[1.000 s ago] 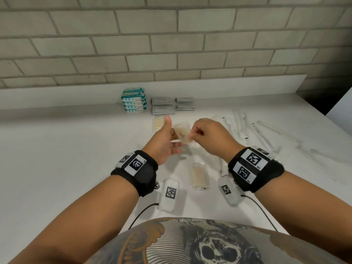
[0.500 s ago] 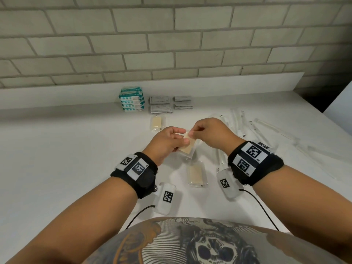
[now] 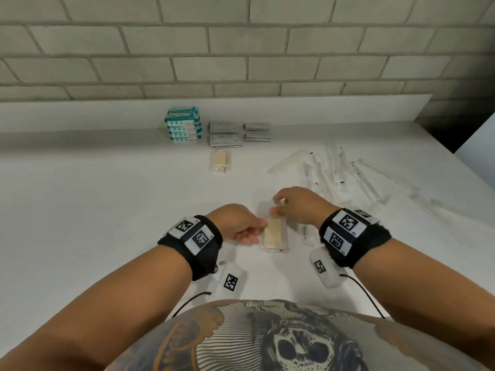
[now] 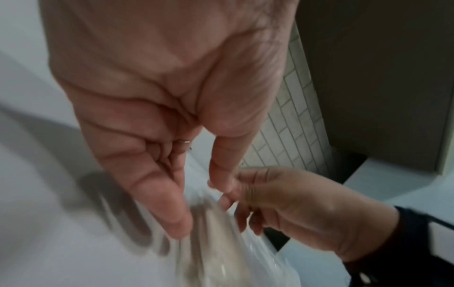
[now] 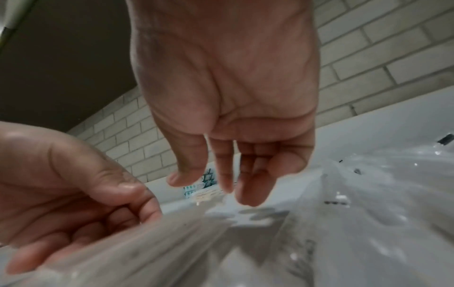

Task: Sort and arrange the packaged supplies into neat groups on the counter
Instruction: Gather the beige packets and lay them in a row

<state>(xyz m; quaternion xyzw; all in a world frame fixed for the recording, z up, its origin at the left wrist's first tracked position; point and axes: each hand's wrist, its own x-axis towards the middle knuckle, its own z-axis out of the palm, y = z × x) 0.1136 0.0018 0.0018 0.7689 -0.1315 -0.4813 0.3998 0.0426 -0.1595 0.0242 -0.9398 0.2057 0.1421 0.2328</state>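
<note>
Pinching the far end of a clear plastic packet of beige pads [image 3: 273, 232] with right-hand fingers [image 3: 277, 210]; left-hand fingers [image 3: 247, 236], loosely extended, touching its left edge. Lying flat on the white tabletop [image 3: 107, 210] between both sets of fingers, probably to square it up. Waiting beyond the fingers: a matching beige packet [image 3: 220, 162], likely the group it belongs with.

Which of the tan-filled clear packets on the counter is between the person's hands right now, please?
The near packet, close to the person's body, between the left hand and right hand. The other packet lies alone below the grey sachets.

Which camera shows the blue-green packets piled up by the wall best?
The head view: the stack of teal packets stands whole and sharp at the back of the counter. The right wrist view shows only a blurred sliver behind the fingers. The left wrist view shows none of it.
</note>
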